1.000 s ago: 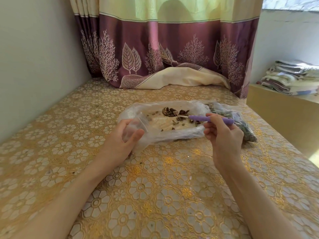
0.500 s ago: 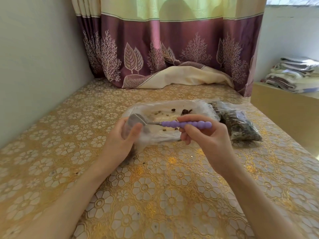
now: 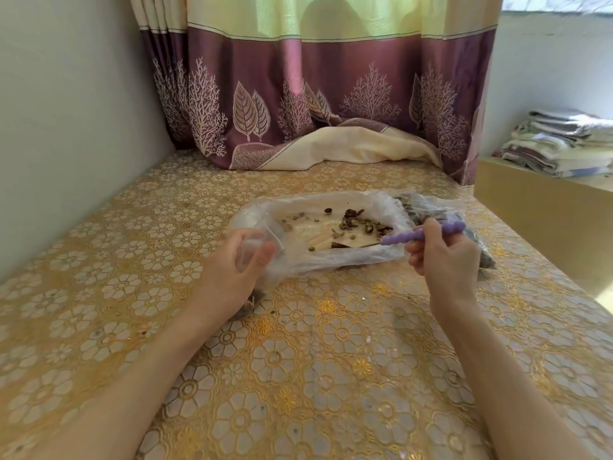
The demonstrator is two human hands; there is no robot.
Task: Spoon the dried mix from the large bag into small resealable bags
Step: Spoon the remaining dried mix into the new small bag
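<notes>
- Scooping is the step in hand; the right hand (image 3: 444, 257) pinches the purple-handled spoon (image 3: 428, 234), its bowl down inside the large bag (image 3: 318, 260) on the gold tablecloth (image 3: 298, 360)
- Dried mix (image 3: 356, 224) lies scattered thin at the far side; better to rake it together, then lift a level load
- Left hand (image 3: 238, 263) grips the small resealable bag (image 3: 262, 237) beside the big one; its mouth should be kept wide and close, so nothing spills
</notes>
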